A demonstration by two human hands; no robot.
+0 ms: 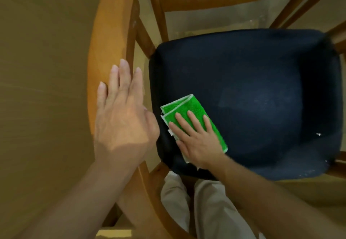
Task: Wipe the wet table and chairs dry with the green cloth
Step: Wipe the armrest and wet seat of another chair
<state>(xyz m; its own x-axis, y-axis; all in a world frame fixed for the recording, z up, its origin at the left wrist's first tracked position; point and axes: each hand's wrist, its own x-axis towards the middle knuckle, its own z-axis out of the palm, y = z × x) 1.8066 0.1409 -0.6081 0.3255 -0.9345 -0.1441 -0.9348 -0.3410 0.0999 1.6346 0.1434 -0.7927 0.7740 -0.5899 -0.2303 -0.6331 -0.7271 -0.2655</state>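
Green cloth (194, 119) folded, pressed flat under spread right hand (196, 141) at seat (262, 92) left-front corner. Left hand (121, 119) flat, bracing backrest (110, 33). Risk: fold bunching, streaks across seat.

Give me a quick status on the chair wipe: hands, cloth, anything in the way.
Left hand flat on wooden backrest. Right hand pressing folded green cloth onto dark seat. Seat otherwise unobstructed.

No legible text or labels anywhere
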